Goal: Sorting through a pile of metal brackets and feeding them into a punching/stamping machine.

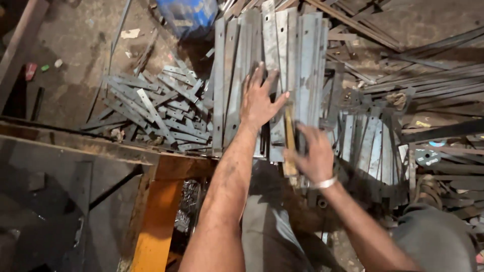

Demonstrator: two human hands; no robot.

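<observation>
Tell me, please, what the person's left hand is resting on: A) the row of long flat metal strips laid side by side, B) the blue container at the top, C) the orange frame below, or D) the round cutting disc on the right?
A: the left hand lies flat, fingers spread, on the long metal strips, while the right hand grips a wooden handle beside it.

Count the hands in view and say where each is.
2. The left hand lies flat, fingers spread, on the long metal strips. The right hand, blurred, grips a wooden handle beside it. No others show.
</observation>
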